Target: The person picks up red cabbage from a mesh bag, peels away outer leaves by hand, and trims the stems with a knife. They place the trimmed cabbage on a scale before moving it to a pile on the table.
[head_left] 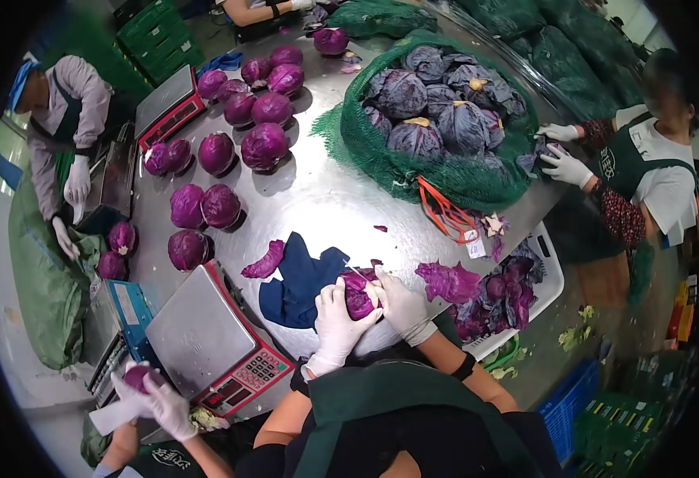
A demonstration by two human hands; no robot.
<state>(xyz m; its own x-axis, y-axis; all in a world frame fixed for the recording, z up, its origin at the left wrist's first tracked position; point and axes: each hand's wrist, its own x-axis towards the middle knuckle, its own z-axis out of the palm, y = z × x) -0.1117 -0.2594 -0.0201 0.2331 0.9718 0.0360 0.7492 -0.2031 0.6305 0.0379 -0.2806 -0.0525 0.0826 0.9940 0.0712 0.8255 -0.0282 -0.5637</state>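
Note:
Near the table's front edge, my left hand (338, 323), in a white glove, is wrapped round the left side of a purple cabbage (359, 295). My right hand (401, 305), gloved too, presses against the cabbage's right side. Something thin, perhaps a blade, shows at the cabbage's top; what holds it is hidden. A dark blue cloth (302, 279) lies just left of my hands, with a loose purple leaf (266, 260) beside it. Another loose leaf (449, 282) lies to the right, next to a white crate (555, 275) of purple leaves.
Trimmed cabbages (264, 146) stand at the table's left. A green net sack (373, 171) of dark cabbages is at the back. A red-edged scale (206, 319) sits front left, another scale (166, 99) farther back. Several co-workers surround the table; one at lower left holds a cabbage.

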